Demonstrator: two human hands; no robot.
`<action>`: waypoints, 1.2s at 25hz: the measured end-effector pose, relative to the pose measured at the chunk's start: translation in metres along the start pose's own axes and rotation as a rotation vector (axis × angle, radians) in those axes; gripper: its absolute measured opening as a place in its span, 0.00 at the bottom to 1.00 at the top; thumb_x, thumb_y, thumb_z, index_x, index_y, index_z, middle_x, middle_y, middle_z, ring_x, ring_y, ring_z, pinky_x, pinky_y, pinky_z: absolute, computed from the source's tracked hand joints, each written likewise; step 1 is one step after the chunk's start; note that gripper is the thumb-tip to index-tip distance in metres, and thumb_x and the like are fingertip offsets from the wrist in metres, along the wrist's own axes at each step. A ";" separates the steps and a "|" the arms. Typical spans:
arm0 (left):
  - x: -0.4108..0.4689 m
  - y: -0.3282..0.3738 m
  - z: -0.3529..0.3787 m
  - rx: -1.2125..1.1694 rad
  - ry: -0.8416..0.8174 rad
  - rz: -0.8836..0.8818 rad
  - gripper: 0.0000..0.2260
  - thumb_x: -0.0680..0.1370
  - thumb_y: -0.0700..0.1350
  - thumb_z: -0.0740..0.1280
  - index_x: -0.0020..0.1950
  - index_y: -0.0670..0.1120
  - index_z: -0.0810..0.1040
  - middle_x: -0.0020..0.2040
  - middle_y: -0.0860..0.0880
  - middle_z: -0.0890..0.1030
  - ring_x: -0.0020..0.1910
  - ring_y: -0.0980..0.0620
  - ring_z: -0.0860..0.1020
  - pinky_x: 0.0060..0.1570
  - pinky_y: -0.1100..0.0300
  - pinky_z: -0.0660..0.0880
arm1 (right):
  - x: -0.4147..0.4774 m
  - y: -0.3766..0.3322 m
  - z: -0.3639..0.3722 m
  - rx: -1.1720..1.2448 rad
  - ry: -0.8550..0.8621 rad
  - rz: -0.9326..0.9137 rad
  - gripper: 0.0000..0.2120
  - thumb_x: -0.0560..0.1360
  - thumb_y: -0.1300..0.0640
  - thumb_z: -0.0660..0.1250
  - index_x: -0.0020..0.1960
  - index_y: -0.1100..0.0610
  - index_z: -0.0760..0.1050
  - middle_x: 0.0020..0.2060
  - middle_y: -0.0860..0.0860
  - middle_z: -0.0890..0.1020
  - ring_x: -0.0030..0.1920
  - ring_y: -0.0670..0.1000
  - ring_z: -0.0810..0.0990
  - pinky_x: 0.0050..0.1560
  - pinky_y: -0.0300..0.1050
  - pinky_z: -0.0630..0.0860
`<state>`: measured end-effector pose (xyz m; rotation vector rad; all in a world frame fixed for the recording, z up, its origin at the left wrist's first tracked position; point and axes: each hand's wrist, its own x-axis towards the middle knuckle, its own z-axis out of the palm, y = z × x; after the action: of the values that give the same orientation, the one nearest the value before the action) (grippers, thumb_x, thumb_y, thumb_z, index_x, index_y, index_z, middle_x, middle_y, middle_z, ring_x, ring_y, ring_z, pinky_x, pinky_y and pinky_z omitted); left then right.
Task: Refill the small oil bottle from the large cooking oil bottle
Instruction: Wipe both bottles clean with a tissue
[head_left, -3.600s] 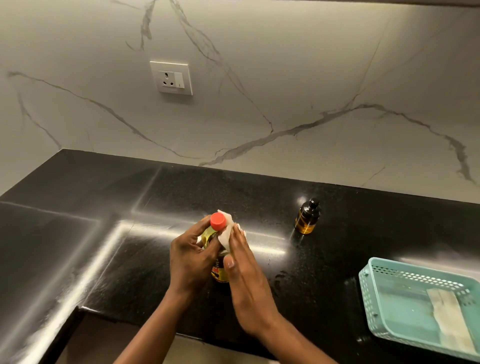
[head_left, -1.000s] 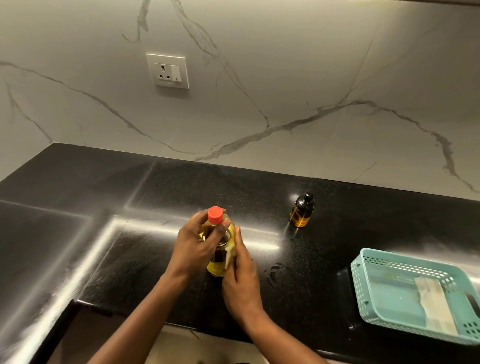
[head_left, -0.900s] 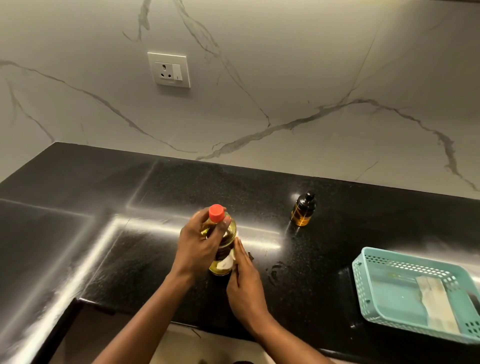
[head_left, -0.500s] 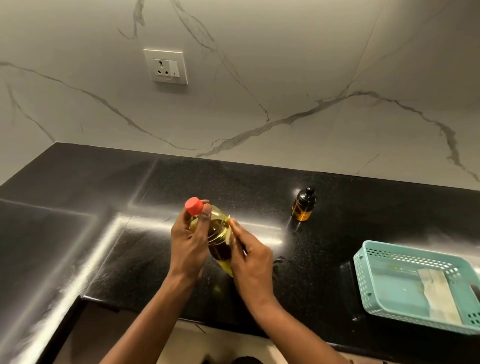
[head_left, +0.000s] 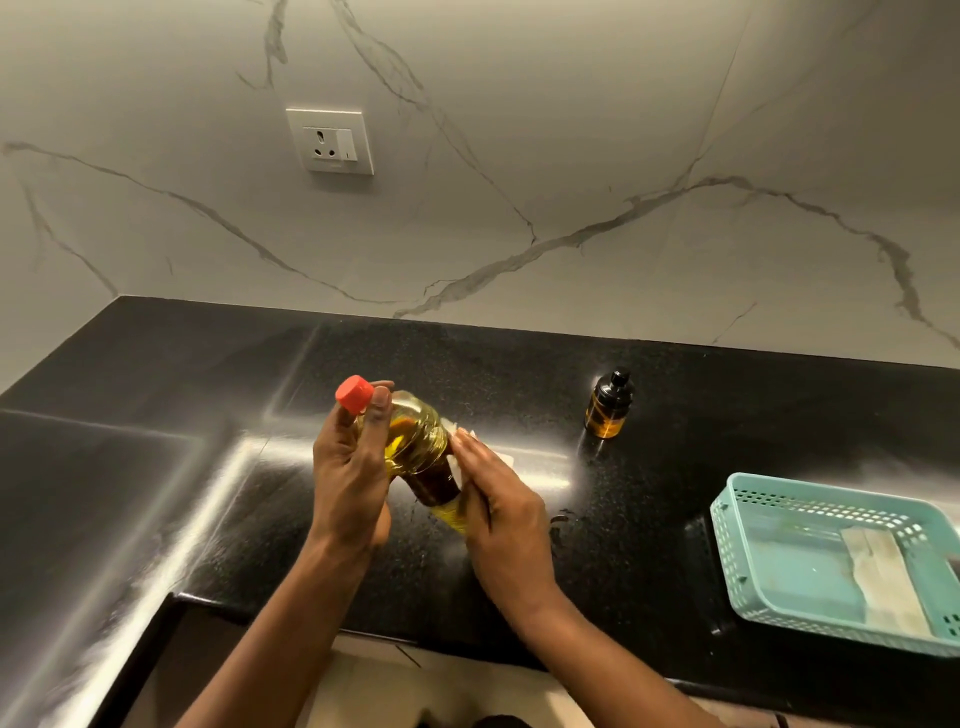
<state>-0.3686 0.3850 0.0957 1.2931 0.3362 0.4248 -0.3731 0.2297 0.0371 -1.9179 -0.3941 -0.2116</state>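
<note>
The large cooking oil bottle (head_left: 415, 441), clear with yellow oil, a dark label and a red cap (head_left: 354, 394), is tilted with its cap to the upper left, lifted above the black counter (head_left: 208, 364). My left hand (head_left: 348, 478) grips its neck and shoulder. My right hand (head_left: 498, 504) holds a white tissue (head_left: 457, 461) against the bottle's lower side and base. The small amber oil bottle (head_left: 607, 406) with a black cap stands upright on the counter, apart to the right.
A teal perforated plastic basket (head_left: 727, 545) with a folded pale cloth (head_left: 883, 582) inside sits at the right near the counter's front edge. A small oily smear (head_left: 563, 517) lies on the counter by my right hand. A wall socket (head_left: 332, 141) is on the marble backsplash.
The large bottle went from upright on the counter to tilted and lifted, cap swinging left. My right hand with the tissue moved from the bottle's neck down to its lower side and base.
</note>
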 end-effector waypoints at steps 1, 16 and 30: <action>0.001 0.003 -0.002 -0.026 0.001 0.000 0.12 0.80 0.55 0.70 0.60 0.52 0.84 0.57 0.46 0.85 0.57 0.43 0.84 0.59 0.41 0.82 | -0.006 0.012 -0.005 -0.003 -0.008 0.035 0.23 0.85 0.65 0.65 0.78 0.50 0.74 0.74 0.45 0.78 0.75 0.38 0.73 0.76 0.38 0.70; -0.009 0.031 -0.017 0.001 -0.257 0.114 0.22 0.75 0.66 0.76 0.60 0.52 0.85 0.59 0.44 0.87 0.58 0.44 0.87 0.56 0.47 0.85 | -0.007 0.050 -0.037 0.912 -0.245 1.258 0.20 0.87 0.53 0.59 0.66 0.66 0.81 0.58 0.67 0.86 0.59 0.65 0.87 0.66 0.63 0.81; -0.005 0.028 -0.014 -0.105 -0.120 0.107 0.22 0.72 0.66 0.79 0.59 0.55 0.85 0.56 0.50 0.88 0.57 0.49 0.87 0.54 0.51 0.86 | -0.002 0.028 -0.044 1.345 -0.084 1.094 0.28 0.85 0.47 0.58 0.74 0.67 0.75 0.71 0.67 0.79 0.76 0.65 0.74 0.82 0.60 0.63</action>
<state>-0.3826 0.4006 0.1190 1.2317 0.1427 0.4473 -0.3632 0.1786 0.0283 -0.5862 0.4370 0.7030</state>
